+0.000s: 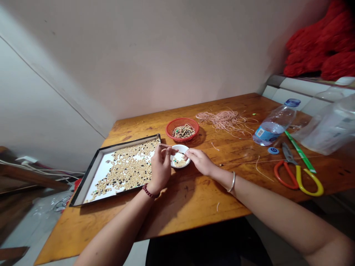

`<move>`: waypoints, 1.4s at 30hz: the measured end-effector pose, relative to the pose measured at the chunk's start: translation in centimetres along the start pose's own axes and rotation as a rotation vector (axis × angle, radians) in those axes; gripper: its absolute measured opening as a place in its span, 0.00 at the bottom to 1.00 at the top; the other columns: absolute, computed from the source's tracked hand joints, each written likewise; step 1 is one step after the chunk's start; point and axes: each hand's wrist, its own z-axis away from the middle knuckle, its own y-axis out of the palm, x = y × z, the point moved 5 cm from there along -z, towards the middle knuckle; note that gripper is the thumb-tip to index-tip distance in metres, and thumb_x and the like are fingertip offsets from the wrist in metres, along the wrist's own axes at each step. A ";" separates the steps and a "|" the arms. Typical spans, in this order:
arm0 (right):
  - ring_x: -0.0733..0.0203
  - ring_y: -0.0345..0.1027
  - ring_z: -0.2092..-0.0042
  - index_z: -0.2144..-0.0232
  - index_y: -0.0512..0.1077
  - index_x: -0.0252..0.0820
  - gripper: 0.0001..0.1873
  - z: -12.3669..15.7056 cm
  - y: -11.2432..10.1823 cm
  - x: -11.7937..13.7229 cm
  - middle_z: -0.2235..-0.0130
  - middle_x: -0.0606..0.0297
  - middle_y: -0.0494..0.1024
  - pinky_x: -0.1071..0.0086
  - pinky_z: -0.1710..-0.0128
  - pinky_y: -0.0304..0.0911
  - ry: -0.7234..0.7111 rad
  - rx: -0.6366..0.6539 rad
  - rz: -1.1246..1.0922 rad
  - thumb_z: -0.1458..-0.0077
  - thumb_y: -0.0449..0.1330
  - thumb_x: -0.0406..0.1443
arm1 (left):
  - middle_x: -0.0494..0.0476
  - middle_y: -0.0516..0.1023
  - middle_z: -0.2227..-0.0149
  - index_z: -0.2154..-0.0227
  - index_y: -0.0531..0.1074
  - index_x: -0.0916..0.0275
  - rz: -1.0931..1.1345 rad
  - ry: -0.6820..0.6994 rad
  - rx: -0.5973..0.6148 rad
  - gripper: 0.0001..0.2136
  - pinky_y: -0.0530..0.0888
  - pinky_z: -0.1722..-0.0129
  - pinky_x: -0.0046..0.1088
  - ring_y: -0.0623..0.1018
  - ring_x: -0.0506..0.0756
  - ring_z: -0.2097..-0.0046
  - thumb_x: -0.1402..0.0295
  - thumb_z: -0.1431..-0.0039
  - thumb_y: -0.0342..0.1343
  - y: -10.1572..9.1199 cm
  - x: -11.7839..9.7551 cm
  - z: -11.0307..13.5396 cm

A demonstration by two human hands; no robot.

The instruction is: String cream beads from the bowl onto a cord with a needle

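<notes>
Over a small white bowl (180, 163) of loose beads, my two hands meet from either side. My left hand (161, 166) is at the bowl's left rim, its fingers drawn together; whatever they pinch is too small to tell. At the right rim, the thumb and fingertips of my right hand (201, 161) are pressed together. A thin pink thread (249, 162) runs across the table to my right hand, with a few dark beads (221, 165) by the wrist; the pinched part is hidden. Left of my left hand lies a black-edged tray (95, 173) of cream, black and green beads.
Behind the bowl stands a red basket (182, 139) of strung beads. A tangle of pink cord (226, 119) lies farther back. On the right are a water bottle (273, 125), a blue cap (273, 150), scissors (295, 173), a green strip (301, 152) and a plastic bag (327, 122).
</notes>
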 end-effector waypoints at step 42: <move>0.67 0.61 0.77 0.75 0.72 0.38 0.19 -0.2 0.9 0.2 0.76 0.65 0.71 0.71 0.75 0.58 0.149 0.160 -0.325 0.47 0.58 0.49 | 0.57 0.78 0.66 0.67 0.69 0.62 0.036 -0.059 0.117 0.11 0.74 0.72 0.24 0.78 0.52 0.66 0.58 0.39 0.53 1.1 0.3 0.5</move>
